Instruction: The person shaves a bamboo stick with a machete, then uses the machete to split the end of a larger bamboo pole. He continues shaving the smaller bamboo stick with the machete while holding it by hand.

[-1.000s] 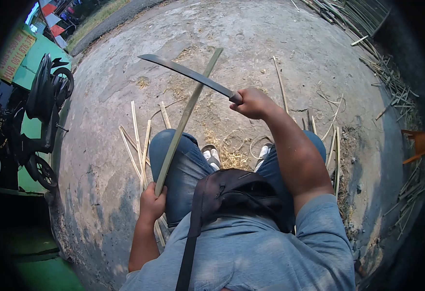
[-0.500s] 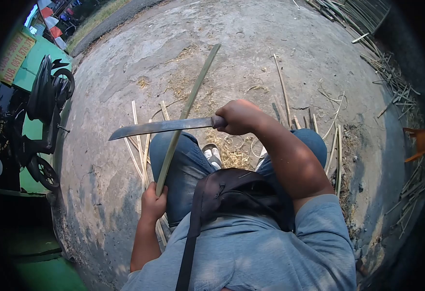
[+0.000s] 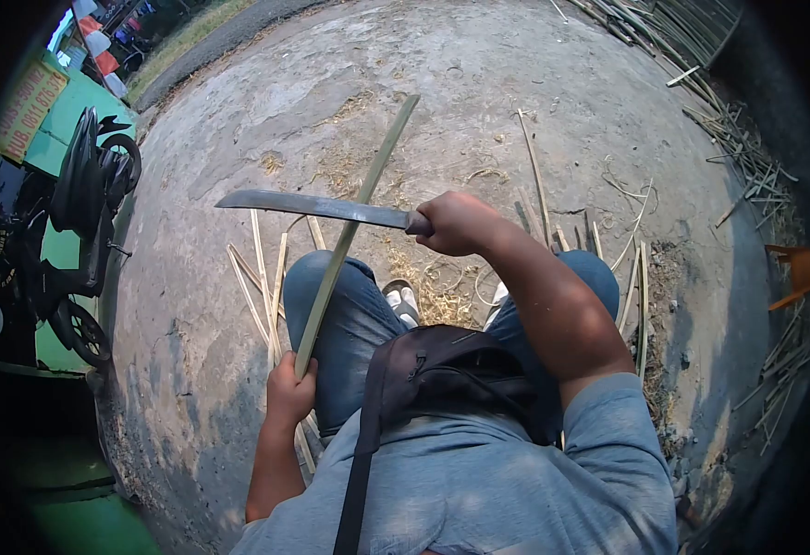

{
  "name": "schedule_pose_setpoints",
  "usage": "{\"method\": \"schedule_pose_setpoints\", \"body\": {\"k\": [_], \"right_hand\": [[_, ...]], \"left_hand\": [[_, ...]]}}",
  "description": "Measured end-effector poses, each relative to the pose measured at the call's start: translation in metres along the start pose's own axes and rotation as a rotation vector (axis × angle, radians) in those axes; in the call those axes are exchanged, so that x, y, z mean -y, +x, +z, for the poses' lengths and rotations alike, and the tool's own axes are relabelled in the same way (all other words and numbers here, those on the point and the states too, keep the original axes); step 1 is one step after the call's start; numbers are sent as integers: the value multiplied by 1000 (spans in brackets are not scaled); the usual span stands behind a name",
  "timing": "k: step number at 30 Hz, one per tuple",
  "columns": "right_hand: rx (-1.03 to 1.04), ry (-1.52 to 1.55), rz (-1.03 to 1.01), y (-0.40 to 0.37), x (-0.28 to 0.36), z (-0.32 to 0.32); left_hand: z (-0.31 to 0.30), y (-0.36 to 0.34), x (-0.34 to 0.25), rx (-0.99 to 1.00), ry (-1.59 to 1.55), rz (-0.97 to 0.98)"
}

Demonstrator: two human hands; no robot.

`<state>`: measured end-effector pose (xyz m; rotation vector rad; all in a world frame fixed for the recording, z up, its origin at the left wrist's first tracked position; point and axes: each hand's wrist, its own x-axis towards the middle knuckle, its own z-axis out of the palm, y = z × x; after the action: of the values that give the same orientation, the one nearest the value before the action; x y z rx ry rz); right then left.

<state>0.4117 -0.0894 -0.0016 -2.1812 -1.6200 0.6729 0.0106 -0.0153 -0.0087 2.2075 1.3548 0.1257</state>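
Gripping the near end of a long bamboo strip [image 3: 354, 227] with the left hand [image 3: 290, 388], fingers wrapped shut around it just beside the left thigh of the jeans [image 3: 354, 324], and slanting the strip up and away over that knee toward the far concrete ground [image 3: 479, 74]. Clasping the handle of a knife [image 3: 312, 205] in the right hand [image 3: 451, 224], fingers closed tight on it just right of the strip, and laying the long blade crosswise over the strip about halfway along it, tip pointing out to the strip's left; touching the strip or hanging just above it, hard telling which. Sitting with a black bag [image 3: 442, 370] slung across the lap to the right of the strip's held end, and resting white shoes [image 3: 403, 301] among pale shavings [image 3: 440, 305] right of the strip's middle. Keeping company with loose bamboo slats [image 3: 262, 268] lying on the ground just left of the strip and thin sticks [image 3: 536, 157] lying to its right. Facing a parked motorbike [image 3: 81, 213] well off to the strip's left, an orange chair [image 3: 798, 273] far to its right, and a heap of bamboo poles [image 3: 692, 37] beyond its far tip, also to the right.
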Motion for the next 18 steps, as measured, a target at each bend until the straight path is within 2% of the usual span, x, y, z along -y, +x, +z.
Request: {"method": "schedule_pose_setpoints", "body": {"k": [4,7,10,13,18], "right_hand": [[20,-160,-109,0,14,8],[8,-106,-124,-1,12,3],[25,-34,-38,5,-6,-3],[-49,54,120,7,-21,-10],[-121,119,98,9,-24,-2]], "left_hand": [[1,0,0,-9,0,-9],[2,0,0,-11,-14,-9],[1,0,-1,-22,8,4],[-1,-2,-3,-17,10,-21],[-1,-2,-2,-11,6,-22]]}}
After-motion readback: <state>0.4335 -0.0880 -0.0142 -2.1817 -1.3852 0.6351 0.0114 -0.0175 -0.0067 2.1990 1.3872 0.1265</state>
